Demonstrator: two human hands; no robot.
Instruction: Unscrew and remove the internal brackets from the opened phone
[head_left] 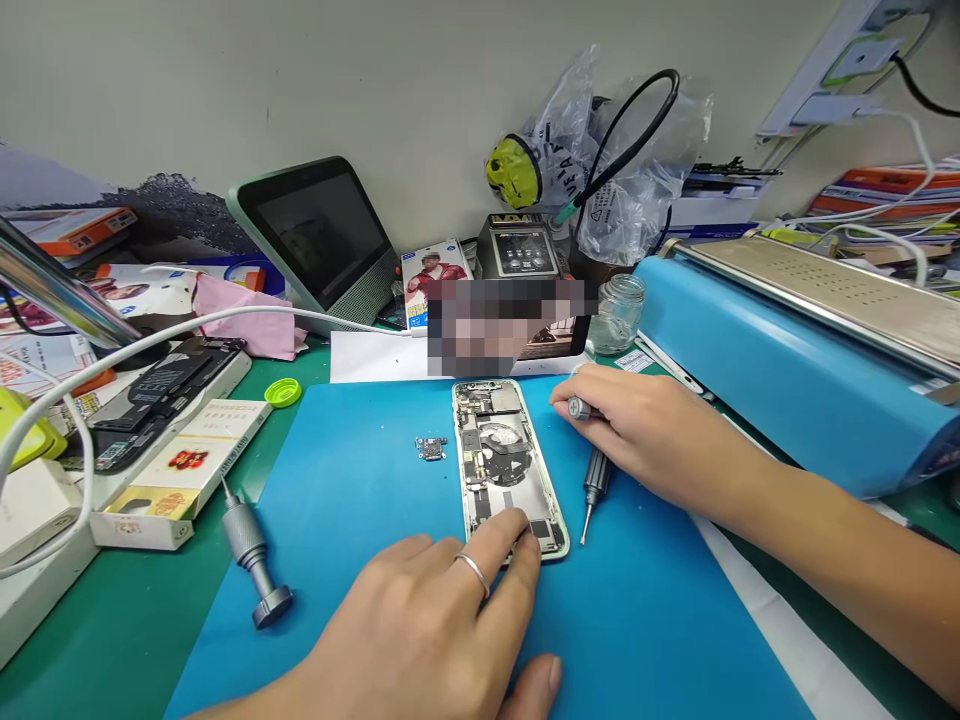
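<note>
On the blue mat [337, 500], got a half-gutted phone [510, 465] (insides still showing) partly under an open left hand [442, 610], loose board [431, 449] alongside, and gray-knobbed tool [580, 408] gripped in right hand [637, 415].

The light is bright and rather even. The metal tube [64, 285] shines with glare, and coarse pixels [480, 330] hide one part.

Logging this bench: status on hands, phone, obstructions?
Left hand on open phone, covering part of its lower end. Right hand at screwdriver, grip unclear. Small circuit board beside phone, not touching.
</note>
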